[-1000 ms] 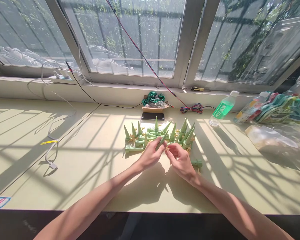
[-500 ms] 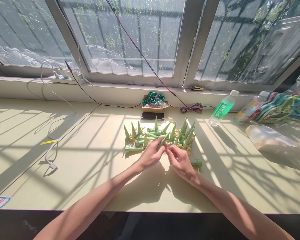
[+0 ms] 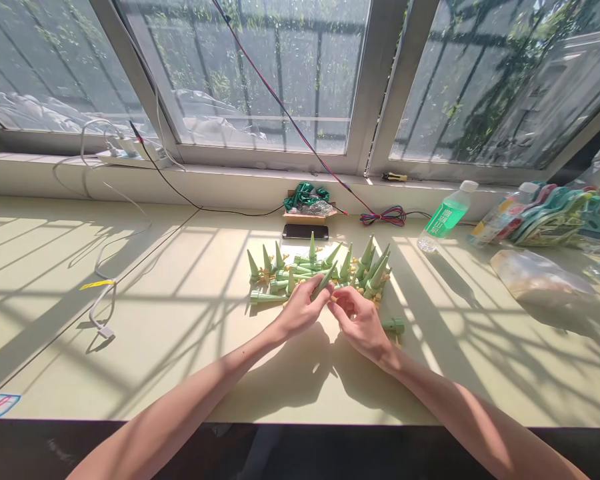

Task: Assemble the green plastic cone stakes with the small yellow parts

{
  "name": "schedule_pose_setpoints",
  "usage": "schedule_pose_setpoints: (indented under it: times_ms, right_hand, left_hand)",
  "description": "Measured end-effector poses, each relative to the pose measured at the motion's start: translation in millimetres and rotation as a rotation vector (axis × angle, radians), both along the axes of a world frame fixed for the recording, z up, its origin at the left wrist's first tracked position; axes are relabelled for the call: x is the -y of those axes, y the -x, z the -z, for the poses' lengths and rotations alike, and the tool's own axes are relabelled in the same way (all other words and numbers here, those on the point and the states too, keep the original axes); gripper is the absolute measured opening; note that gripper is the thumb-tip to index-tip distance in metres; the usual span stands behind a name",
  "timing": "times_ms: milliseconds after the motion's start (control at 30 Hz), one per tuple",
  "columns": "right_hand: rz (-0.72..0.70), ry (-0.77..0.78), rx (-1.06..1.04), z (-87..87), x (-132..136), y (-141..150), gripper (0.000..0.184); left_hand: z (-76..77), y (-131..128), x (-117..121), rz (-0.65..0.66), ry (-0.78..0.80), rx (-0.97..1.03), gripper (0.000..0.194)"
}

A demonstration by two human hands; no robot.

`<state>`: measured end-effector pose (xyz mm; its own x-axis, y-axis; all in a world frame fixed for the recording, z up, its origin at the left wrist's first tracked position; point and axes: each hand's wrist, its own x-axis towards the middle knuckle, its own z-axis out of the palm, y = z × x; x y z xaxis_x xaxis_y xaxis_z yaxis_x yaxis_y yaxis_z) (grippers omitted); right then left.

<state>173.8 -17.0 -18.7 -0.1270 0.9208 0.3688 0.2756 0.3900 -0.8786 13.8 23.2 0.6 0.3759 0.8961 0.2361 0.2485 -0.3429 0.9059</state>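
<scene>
My left hand (image 3: pixel 303 310) is closed around a green plant watering spike (image 3: pixel 326 280), whose pointed tip rises up and to the right past the fingers. My right hand (image 3: pixel 361 322) meets it at the spike's lower end, thumb and fingers pinched on a small yellowish valve (image 3: pixel 334 299) that the fingers mostly cover. Just beyond both hands, several more green spikes with yellow valves stand or lie in a cluster (image 3: pixel 313 250). One more spike (image 3: pixel 394 325) lies beside my right wrist, partly hidden by it.
Behind the cluster are a black phone (image 3: pixel 305 232) and a small box of green ties (image 3: pixel 307 203). A bottle with green liquid (image 3: pixel 446 219), a clear plastic bag (image 3: pixel 537 277) and bundled colourful packs (image 3: pixel 555 217) are to the right. A white cable (image 3: pixel 103 293) lies left.
My right fingers have shifted slightly at the spike's lower end, and the small yellowish valve now shows between the hands. The spike has tilted a little more upright.
</scene>
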Motion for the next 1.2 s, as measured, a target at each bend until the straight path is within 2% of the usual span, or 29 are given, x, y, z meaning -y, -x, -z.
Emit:
schedule_pose_setpoints:
  times_ms: [233, 567, 733, 933, 1200]
  right_hand:
    - [-0.018, 0.007, 0.006, -1.3, 1.0, 0.0, 0.019]
    - [-0.018, 0.022, 0.068, 0.5, 0.0, -1.7, 0.029]
    - [-0.021, 0.004, 0.09, 2.4, -0.8, -2.2, 0.034]
    - [0.016, -0.002, 0.024, 0.9, -0.2, -0.8, 0.022]
    - [0.011, -0.015, 0.023, -0.6, -0.4, -1.0, 0.017]
  left_hand:
    - [1.0, 1.1, -0.4, -0.015, -0.001, -0.041, 0.025]
    - [-0.4, 3.0, 0.5, -0.014, -0.106, -0.121, 0.021]
    - [-1.1, 1.7, 0.8, 0.002, -0.06, -0.085, 0.023]
    - [0.0, -0.7, 0.9, -0.006, 0.024, 0.013, 0.026]
    - [0.6, -0.8, -0.3, -0.002, 0.022, 0.022, 0.025]
